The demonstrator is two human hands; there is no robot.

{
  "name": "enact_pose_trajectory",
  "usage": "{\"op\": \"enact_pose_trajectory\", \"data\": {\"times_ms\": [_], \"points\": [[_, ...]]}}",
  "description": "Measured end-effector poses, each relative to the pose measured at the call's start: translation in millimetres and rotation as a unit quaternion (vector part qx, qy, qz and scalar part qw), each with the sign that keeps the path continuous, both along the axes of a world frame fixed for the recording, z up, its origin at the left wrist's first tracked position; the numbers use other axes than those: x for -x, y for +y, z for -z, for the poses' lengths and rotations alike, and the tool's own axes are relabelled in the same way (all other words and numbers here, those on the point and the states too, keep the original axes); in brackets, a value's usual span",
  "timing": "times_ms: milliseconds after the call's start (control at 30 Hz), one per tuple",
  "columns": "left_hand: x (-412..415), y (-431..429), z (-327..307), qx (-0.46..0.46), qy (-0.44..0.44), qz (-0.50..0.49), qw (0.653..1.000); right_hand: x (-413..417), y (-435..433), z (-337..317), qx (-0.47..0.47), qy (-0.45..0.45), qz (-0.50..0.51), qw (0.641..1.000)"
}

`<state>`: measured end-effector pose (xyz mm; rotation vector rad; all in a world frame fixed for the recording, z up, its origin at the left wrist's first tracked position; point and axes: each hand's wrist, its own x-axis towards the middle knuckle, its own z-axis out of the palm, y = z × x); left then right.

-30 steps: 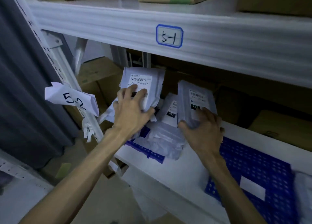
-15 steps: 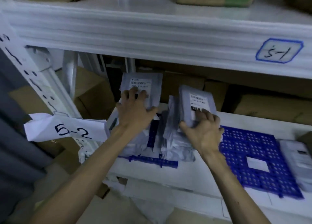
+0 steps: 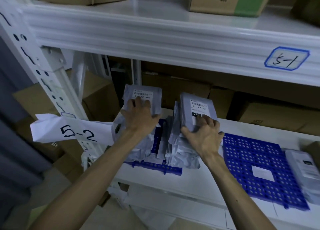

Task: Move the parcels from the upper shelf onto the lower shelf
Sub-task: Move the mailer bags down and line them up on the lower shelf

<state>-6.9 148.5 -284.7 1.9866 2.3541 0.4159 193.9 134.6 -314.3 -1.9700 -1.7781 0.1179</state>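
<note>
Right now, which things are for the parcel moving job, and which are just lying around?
For the job: left hand, gripping the left grey parcel; right hand, gripping the right grey parcel; lower shelf; upper shelf.

Just lying about: blue mat; paper tag marked 5-2; brown boxes behind the parcels.

Dim, bluish light; your brightest surface is the upper shelf [image 3: 173,37] at 12 o'clock. Deep shadow beneath it. Wide-angle bowing at your frame edges; parcel [image 3: 302,170] at 4 o'clock smeared by blur.
</note>
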Motion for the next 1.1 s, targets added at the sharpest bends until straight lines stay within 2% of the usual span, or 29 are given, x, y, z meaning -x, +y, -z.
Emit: {"op": "enact_pose_trajectory", "data": {"times_ms": [300,500,767,1100], "points": [[5,2,2,0.018,-0.006,-0.002,1.0,6,6,8,0.01,-0.016,-0.006,1.0],[5,1,3,0.033,0.003,0.007,0.999,7,4,20,0.033,-0.066,-0.026,0.997],[6,0,3,0.06,0.001,0.014,0.998,1,1,15,0.057,-0.064,-0.055,0.995],[-11,-21,7,-0.018,0.002,0.026,0.999,-22,-9,8,0.017,-0.026,-0.069,0.997]]}}
